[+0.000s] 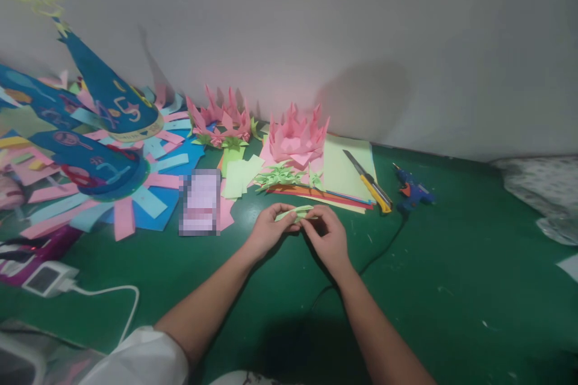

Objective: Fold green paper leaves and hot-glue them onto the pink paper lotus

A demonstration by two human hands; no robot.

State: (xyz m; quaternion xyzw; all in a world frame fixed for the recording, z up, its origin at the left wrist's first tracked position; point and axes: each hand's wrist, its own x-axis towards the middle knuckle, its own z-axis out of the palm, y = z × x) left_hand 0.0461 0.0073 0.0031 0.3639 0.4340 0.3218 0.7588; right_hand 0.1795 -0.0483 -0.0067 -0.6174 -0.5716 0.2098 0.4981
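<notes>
Between my two hands is a small folded piece of light green paper (298, 213), held just above the green table. My left hand (271, 230) pinches its left end, thumb on top. On the right end, the fingertips of my right hand (329, 237) close on the same paper. Just beyond my hands lie several folded light green paper pieces (280, 175). Behind those stands a pink paper crown with pointed tips (298, 139), resting on stacked coloured sheets (350, 162).
A yellow box cutter (368, 180) and a blue glue gun (413, 187) with a cord lie to the right. Leftward are a phone (200, 201), green paper slips (241, 175), another pink crown (221, 117) and blue paper cone hats (103, 78). A white charger (50, 278) sits at lower left.
</notes>
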